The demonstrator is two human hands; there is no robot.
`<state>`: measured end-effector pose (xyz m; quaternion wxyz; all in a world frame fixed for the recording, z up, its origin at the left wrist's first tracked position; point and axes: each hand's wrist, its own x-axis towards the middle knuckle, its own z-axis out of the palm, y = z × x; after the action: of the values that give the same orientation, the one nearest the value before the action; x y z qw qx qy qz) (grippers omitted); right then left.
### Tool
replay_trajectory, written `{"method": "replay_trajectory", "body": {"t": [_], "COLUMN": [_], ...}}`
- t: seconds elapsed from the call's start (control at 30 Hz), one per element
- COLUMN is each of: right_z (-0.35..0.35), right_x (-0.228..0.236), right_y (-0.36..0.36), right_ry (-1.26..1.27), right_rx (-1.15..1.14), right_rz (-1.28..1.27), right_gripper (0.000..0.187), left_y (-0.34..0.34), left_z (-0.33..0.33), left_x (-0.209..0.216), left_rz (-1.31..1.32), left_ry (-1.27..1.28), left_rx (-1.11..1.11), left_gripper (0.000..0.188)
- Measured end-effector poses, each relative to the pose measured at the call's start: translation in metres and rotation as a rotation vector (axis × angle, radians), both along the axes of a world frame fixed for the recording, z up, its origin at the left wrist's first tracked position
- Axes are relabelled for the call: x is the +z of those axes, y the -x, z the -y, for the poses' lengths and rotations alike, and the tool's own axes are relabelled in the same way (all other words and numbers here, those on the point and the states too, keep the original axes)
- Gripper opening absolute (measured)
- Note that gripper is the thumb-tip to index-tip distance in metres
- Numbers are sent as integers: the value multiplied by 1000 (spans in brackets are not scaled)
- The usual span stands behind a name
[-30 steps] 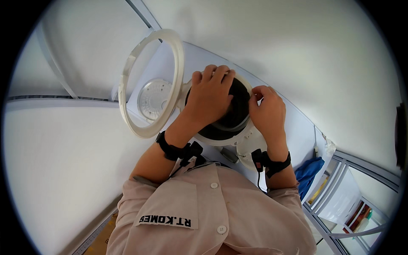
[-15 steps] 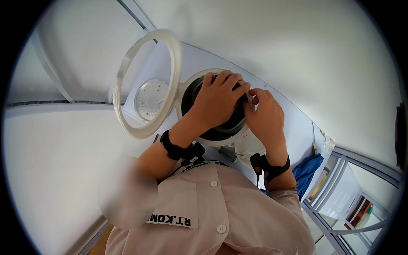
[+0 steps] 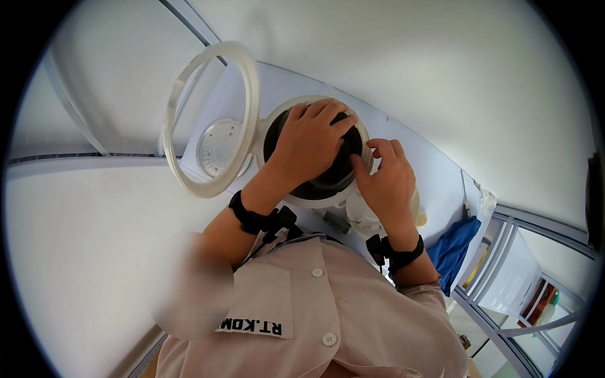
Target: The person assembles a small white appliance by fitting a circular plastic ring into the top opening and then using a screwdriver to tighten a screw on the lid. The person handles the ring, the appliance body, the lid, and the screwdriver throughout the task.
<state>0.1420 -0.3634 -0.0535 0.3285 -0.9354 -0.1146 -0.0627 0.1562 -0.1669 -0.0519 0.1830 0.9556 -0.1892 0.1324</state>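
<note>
Hands crowd the white appliance rim; tabletop opens rightward.

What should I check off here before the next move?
1. White ring raised off the round housing: ok.
2. Dark interior fully visible: not ok, the left hand covers part of it.
3. Contact between the right hand and the housing's rim: cannot tell.
4. Dotted disc apart from both hands: ok.
5. Blue cloth apart from the housing: ok.
</note>
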Motion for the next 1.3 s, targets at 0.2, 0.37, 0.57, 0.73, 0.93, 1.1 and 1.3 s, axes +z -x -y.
{"method": "replay_trajectory", "body": {"t": [0.2,0.37,0.57,0.73,0.93,1.1,1.3], "right_z": [-7,-12,-16,-13,-8,-6,10], "right_x": [-8,-11,-6,2,15,30,49], "right_y": [6,5,4,5,10,15,18], "right_ry": [-8,-19,-32,-321,-479,-462,-459], "right_rx": [-68,-97,-120,-74,65,110,260], "right_rz": [83,159,223,133,219,289,356], "right_gripper": [27,23,20,20,23,24,25], "left_y": [1,-5,-13,-13,-1,9,26], "left_z": [-3,-8,-6,-6,-6,-9,-17], "left_x": [1,-5,-4,0,19,36,59], "left_rz": [2,41,66,118,210,327,362], "left_ry": [-37,6,147,287,472,540,633], "left_rx": [-24,-59,-75,-37,-13,-68,-238], "left_gripper": [45,39,25,15,17,18,22]}}
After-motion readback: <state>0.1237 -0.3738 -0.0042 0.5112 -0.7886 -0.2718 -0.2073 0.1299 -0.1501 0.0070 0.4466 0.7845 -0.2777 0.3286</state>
